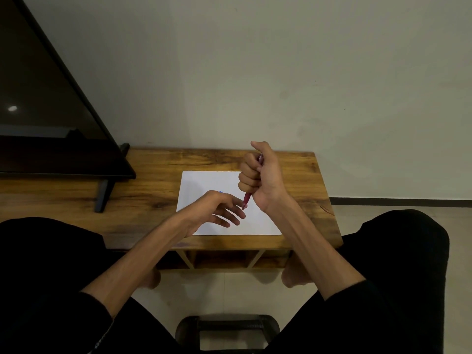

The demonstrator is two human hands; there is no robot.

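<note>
Two hands are raised over the table. The right hand is balled into a fist around one red pen, thumb on top. The pen stands nearly upright, its tip poking out below the little finger and pointing down at the page. The left hand hovers low beside it, fingers loosely spread and holding nothing. Its fingertips are right at the pen's tip, though I cannot tell whether they touch it. One small blue thing peeks out behind the left knuckles, too hidden to name.

Under both hands lies a single sheet of white paper, flat on the right half of one low wooden table. One dark, switched-off television stands on the table's left end. One of its legs shows, well apart from the paper.

The person sits close, two knees in black trousers framing the view. Two bare feet rest on the tiled floor just under the table's front edge, and one black seat frame shows between the legs.
</note>
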